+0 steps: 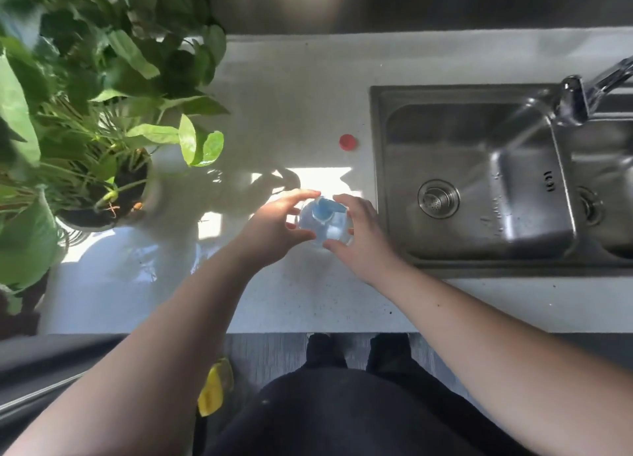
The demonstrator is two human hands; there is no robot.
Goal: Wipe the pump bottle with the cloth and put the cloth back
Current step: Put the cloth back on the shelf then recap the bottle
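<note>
Both hands are on the bottle here, one either side. The left hand (pixel 274 229) comes in from the lower left, fingers curved over the far side and thumb tucked near the front, cupping the pump bottle (pixel 323 221) from its left. The right hand (pixel 359 233) mirrors it on the other flank, fingers spread and wrapped against the clear body, thumb low at the near edge. Between the two of them the bottle is gripped firmly, seen from straight above: a clear, rounded body with a blue pump head on top, its nozzle pointing away and to the right.

The bottle sits over the pale countertop (pixel 308 301), close to the left rim of the sink, right at the edge of a bright patch of sunlight; whether its base is touching the surface, I cannot tell from this angle. Both forearms are bare, reaching forward across the counter's front edge.

Further back on the counter, well apart from the hands, lies a small red cap (pixel 348 142). To the right, the steel sink (pixel 479 168) with its round drain, and a tap (pixel 582 92) arching over the divider at the upper right. To the left, a leafy potted plant (pixel 102 113) spills over the counter, throwing shadows toward the hands. Down by the floor, something yellow (pixel 214 392) hangs below the counter's edge; it may be the cloth, too blurred to say
</note>
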